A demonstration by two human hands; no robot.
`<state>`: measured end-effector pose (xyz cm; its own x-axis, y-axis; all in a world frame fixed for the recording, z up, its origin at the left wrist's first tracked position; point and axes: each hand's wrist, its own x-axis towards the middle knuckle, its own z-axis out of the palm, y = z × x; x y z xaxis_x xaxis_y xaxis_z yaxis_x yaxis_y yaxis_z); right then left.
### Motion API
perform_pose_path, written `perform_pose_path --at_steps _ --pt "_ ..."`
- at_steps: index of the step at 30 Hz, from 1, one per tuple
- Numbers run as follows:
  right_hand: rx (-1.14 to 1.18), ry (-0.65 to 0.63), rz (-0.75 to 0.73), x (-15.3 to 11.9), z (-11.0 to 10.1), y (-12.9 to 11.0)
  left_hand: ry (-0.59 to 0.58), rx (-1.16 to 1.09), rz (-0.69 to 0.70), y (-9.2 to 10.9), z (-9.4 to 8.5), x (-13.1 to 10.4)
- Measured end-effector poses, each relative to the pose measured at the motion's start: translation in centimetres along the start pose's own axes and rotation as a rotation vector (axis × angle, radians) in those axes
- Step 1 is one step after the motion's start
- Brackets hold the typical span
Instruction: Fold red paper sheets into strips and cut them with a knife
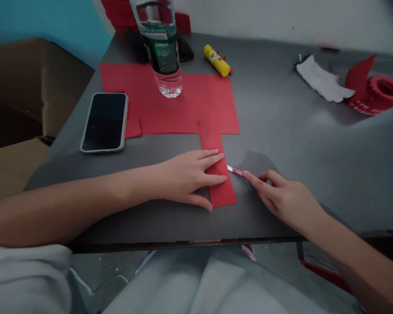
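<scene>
A narrow red paper strip [220,192] lies on the grey table, its far end over a larger red sheet [196,102]. My left hand [186,176] rests flat with fingers spread across the strip, pressing nothing else. In my right hand [278,194] is a small pink cutter [237,172], pinched between the fingers. Its light blade points left and its tip is at the strip's right edge, beside my left fingertips.
A water bottle [165,56] stands on the red sheet, with a phone [105,123] at its left. Behind lies a yellow glue stick [216,60]. Far right are a white crumpled piece [321,80] and a red roll [376,96]. A cardboard box [57,87] stands left of the table [314,152].
</scene>
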<state>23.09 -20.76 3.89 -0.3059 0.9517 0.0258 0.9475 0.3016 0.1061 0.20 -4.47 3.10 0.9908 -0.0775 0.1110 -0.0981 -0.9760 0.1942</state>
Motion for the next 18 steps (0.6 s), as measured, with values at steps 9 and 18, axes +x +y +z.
perform_pose_path --at_steps 9,18 --pt "0.062 -0.089 0.009 -3.2 -0.4 -1.4 -0.049 -0.091 0.045 1.1 -0.6 -0.2" --pt "0.037 -0.09 0.02 -2.0 -0.5 -1.3 -0.087 -0.066 0.048 0.8 -0.4 0.0"
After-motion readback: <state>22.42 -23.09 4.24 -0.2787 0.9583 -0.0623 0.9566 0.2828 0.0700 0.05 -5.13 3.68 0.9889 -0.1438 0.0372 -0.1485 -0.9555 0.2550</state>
